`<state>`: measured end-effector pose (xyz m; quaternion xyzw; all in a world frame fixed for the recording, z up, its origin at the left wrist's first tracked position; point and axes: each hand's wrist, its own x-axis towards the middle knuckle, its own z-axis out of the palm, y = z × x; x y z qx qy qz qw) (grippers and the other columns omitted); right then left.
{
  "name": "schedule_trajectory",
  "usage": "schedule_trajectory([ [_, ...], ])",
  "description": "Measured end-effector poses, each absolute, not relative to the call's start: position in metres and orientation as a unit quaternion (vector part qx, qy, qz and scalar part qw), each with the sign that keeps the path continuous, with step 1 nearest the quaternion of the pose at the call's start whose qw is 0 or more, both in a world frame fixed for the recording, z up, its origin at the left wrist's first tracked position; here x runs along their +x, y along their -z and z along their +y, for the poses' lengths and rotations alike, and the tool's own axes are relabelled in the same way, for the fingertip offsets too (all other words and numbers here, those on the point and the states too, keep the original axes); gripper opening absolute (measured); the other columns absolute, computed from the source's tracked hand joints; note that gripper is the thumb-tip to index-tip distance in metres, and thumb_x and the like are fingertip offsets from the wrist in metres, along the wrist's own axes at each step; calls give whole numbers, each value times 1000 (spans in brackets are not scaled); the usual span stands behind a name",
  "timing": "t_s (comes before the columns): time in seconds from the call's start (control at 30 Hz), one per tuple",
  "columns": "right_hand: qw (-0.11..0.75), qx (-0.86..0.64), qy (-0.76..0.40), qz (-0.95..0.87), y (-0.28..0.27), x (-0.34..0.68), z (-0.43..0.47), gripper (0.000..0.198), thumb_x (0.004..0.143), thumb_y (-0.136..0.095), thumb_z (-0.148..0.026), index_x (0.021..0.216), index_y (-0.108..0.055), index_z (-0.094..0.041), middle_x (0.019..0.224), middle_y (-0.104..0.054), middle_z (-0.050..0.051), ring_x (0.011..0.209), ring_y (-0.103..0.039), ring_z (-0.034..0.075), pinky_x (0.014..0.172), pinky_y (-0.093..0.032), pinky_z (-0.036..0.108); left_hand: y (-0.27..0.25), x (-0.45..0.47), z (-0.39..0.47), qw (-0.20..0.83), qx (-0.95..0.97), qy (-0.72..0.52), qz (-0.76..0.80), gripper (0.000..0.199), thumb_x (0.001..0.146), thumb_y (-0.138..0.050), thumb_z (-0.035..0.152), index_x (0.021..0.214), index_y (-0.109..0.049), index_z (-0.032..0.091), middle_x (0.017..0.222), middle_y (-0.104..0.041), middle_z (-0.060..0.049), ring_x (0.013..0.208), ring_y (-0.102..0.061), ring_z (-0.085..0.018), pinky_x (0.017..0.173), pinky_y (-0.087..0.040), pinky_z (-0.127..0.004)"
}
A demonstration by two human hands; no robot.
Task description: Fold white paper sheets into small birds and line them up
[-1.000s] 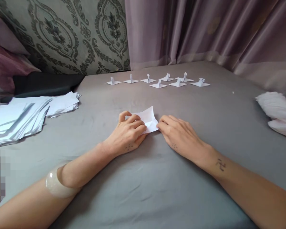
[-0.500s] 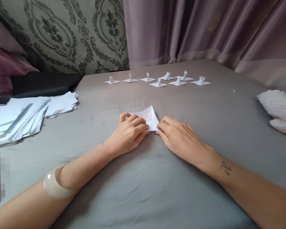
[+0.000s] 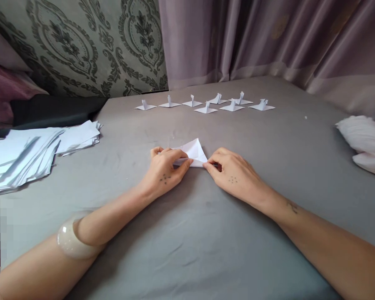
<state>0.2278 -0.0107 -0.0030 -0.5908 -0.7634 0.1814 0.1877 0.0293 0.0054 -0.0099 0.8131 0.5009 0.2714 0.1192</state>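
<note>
A creased white sheet of paper [image 3: 196,151], partly folded and with one corner pointing up and away, lies on the grey cloth between my hands. My left hand [image 3: 168,166] grips its left part, the thumb pressed on the near edge and the fingers curled over it. At the near right corner, the thumb and forefinger of my right hand [image 3: 229,168] pinch the paper. A narrow strip along the near edge looks raised or folded up. My left fingers hide the left end of the sheet.
Several folded paper birds [image 3: 232,106] stand in loose rows at the back. Stacks of white paper [image 3: 28,154] lie at the left beside a black cloth [image 3: 56,110]. A white bundled cloth [image 3: 362,135] lies at the right edge. Curtains [image 3: 193,46] hang behind.
The near edge of the paper has come up into a narrow fold. My left hand has turned a little, its thumb now on that edge, and my right fingers have closed into a tighter pinch.
</note>
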Motion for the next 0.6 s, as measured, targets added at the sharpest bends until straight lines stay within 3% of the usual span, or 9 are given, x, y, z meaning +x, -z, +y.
schedule_trajectory([
  [0.13, 200, -600, -214, -745, 5, 230, -6, 24, 89, -49, -35, 77, -66, -23, 93, -63, 2, 68, -55, 13, 62, -39, 28, 11, 30, 9, 139, 793, -279, 523, 16, 88, -53, 31, 101, -58, 23, 63, -62, 5, 55, -51, -12, 86, -38, -43],
  [0.27, 199, -576, -248, -753, 3, 234, -4, 17, 85, -54, -31, 79, -69, -25, 94, -63, 2, 71, -56, 13, 62, -40, 27, 11, 27, 11, 163, 802, -256, 515, 14, 86, -54, 33, 91, -61, 22, 61, -61, 6, 55, -51, -12, 88, -37, -45],
  [0.37, 170, -547, -252, -780, -1, 238, -5, 15, 84, -56, -27, 77, -69, -25, 95, -62, 1, 70, -56, 12, 63, -40, 26, 9, 24, 10, 160, 836, -233, 471, 17, 82, -60, 37, 89, -62, 22, 75, -68, 2, 68, -59, -15, 91, -33, -46],
  [0.47, 136, -538, -229, -799, -5, 241, -8, 15, 85, -55, -26, 76, -68, -25, 95, -62, 1, 69, -56, 12, 63, -39, 27, 8, 20, 7, 116, 882, -217, 402, 13, 83, -61, 34, 87, -65, 23, 89, -71, -2, 86, -61, -19, 95, -27, -46],
  [0.6, 121, -540, -193, -811, -7, 241, -11, 14, 87, -54, -26, 81, -66, -25, 95, -61, 0, 69, -55, 12, 61, -38, 27, 7, 20, 3, 48, 911, -209, 352, 18, 90, -53, 32, 85, -69, 24, 90, -72, -1, 85, -62, -17, 96, -25, -44],
])
